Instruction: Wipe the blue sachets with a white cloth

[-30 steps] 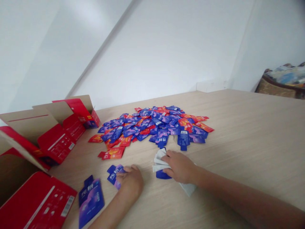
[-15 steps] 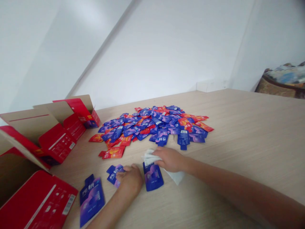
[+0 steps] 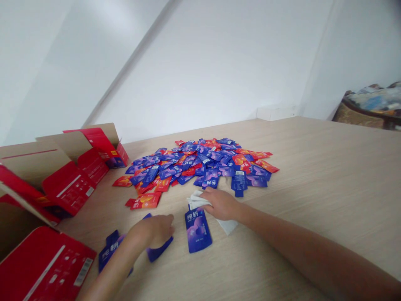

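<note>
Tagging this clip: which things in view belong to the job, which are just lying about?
Likely the job:
right hand gripping white cloth at a blue pouch
left hand, over second blue pouch
third blue pouch, partly covered
mixed pouch pile
open red boxes, probably

Likely lying about:
white block at the back
brown furniture with unclear items, far right

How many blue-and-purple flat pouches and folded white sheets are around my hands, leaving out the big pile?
Blue-and-purple flat pouches: 3
Folded white sheet of cloth or paper: 1
Total: 4
</note>
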`<state>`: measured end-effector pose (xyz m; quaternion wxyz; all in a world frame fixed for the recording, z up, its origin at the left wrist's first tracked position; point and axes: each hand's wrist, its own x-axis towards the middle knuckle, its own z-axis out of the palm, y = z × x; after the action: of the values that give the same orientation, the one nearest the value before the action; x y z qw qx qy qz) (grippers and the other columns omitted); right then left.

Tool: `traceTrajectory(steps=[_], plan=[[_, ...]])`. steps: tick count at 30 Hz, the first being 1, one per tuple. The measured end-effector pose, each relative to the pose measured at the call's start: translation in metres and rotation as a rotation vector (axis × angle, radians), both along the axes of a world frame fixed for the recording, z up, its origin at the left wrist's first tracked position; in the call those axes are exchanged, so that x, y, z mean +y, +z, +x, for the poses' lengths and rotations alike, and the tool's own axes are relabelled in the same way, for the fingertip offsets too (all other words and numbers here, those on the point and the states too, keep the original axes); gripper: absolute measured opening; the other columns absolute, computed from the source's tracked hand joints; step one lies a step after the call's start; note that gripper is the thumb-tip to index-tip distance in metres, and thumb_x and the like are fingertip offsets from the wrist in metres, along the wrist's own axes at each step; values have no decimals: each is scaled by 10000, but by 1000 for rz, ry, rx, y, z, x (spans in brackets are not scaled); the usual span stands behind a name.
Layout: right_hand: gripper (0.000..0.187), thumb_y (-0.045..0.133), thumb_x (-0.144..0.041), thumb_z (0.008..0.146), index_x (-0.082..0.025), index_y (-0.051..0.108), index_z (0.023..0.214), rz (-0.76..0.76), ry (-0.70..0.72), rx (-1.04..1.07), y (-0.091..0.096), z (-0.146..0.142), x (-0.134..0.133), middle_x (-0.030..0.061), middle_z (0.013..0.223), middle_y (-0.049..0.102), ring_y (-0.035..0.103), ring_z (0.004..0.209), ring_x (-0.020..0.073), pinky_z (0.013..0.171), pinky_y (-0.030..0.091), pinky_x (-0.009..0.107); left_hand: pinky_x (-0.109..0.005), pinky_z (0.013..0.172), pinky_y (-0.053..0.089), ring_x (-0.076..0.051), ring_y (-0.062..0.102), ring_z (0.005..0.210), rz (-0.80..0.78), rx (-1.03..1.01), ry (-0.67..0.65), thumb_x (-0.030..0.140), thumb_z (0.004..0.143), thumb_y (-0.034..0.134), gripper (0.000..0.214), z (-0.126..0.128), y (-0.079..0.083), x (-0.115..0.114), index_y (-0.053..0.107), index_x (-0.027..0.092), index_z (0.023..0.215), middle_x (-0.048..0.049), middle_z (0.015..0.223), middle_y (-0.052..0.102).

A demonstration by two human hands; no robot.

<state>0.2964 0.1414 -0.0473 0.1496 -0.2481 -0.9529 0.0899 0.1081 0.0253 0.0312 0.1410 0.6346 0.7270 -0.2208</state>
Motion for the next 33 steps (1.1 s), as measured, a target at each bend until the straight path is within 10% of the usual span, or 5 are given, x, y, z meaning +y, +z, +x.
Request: traceTrajectory(steps=[12, 21, 33], plan=[[255, 493, -209, 812, -166, 580, 1049, -34, 99, 19, 6, -1, -2, 79, 1002, 560, 528, 910, 188, 773, 397, 286, -446, 1003, 369, -298, 426, 1256, -56, -216, -107, 365, 808, 461, 656, 58, 8, -33, 298, 146, 1404, -167, 1435, 388], [269, 531, -230, 764, -195, 603, 1020, 2, 374, -73, 10, -6, -25, 60, 999, 568, 534, 885, 185, 749, 400, 287, -482, 957, 422, -360, 476, 1195, -87, -222, 11, 227, 680, 644, 824, 81, -25, -37, 275, 119, 1409, -219, 1438, 354], [287, 493, -210, 792, -178, 582, 1063, 42, 166, 50, 14, -6, -12, 80, 1031, 549, 520, 940, 199, 807, 398, 309, -552, 811, 474, -453, 471, 1160, 8, -38, 62, 66, 700, 500, 732, 85, -87, -29, 314, 158, 1402, -261, 1461, 242]])
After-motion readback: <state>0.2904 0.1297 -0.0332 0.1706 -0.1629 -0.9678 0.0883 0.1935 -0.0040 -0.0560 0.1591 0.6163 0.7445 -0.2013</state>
